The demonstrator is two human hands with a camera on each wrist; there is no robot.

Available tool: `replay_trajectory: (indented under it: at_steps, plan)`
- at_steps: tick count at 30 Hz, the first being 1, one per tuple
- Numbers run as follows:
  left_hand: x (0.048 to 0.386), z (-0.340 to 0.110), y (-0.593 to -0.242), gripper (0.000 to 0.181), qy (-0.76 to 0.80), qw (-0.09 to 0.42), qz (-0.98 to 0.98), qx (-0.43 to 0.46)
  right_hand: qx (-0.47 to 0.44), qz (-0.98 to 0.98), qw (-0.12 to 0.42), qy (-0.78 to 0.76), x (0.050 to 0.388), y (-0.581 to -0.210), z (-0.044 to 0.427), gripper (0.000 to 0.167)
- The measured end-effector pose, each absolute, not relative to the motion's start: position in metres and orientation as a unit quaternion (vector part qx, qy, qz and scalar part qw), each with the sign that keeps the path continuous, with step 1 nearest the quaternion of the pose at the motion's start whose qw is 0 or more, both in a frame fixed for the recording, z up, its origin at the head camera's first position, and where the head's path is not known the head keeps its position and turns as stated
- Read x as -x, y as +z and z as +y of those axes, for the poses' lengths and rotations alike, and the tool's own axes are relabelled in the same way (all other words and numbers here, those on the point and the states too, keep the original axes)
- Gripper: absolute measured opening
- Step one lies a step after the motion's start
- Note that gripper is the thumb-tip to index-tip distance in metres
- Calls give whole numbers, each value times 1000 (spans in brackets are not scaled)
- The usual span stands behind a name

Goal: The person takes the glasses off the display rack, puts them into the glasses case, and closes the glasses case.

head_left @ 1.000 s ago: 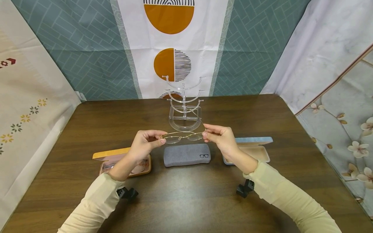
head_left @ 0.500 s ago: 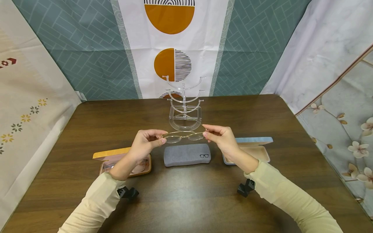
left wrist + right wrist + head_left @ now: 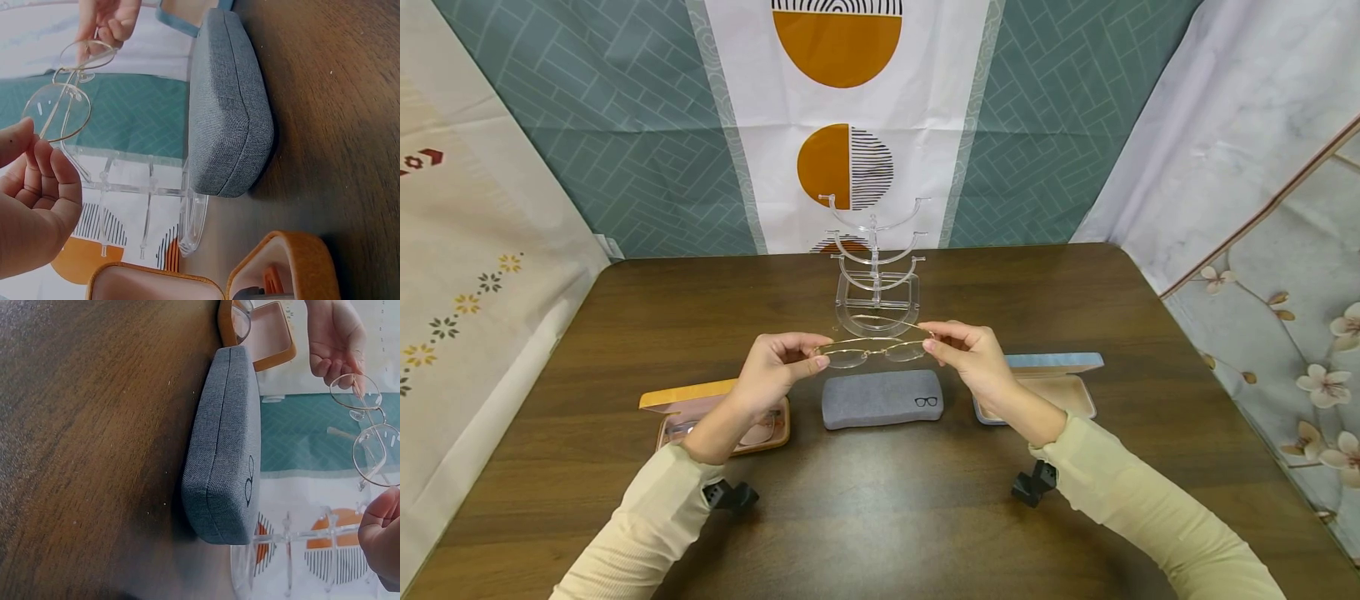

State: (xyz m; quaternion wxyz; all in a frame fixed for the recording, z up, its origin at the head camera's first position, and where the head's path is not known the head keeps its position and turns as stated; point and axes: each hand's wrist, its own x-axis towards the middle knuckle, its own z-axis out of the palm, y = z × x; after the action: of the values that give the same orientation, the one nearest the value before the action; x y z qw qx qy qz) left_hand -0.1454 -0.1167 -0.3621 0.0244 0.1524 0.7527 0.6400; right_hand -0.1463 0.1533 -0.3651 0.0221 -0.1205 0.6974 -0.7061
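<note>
A pair of thin gold-rimmed eyeglasses (image 3: 865, 353) is held level above the table between both hands. My left hand (image 3: 778, 367) pinches the left end of the frame between thumb and fingers. At the other end, my right hand (image 3: 966, 358) pinches the frame near its hinge. One gold temple (image 3: 891, 321) slants inward behind the lenses; the other is partly hidden. Directly below lies a closed grey glasses case (image 3: 882, 400) printed with a small spectacles mark. In the left wrist view, the lens (image 3: 59, 112) by my left fingers shows clearly.
Behind the glasses stands a clear tiered display stand (image 3: 875, 283). An open orange case (image 3: 782, 429) at the left contains another pair of glasses (image 3: 758, 430). An open blue case (image 3: 1078, 398) lies at the right, partly behind my right forearm. Patterned cloths hang around the wooden table (image 3: 865, 517).
The temple by my right hand has swung inward, now lying across behind the lenses. Both hands keep their grip, with the right one shifted very slightly to the right.
</note>
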Motion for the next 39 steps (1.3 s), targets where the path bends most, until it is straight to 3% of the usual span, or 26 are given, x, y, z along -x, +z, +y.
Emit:
replay_trajectory:
  at_steps: [27, 39]
  plan:
    - [147, -118, -363, 25, 648, 51, 744, -152, 131, 719, 22, -683, 144, -363, 154, 24]
    - [146, -116, -364, 21, 607, 29, 775, -175, 128, 726, 39, -674, 147, -365, 156, 26]
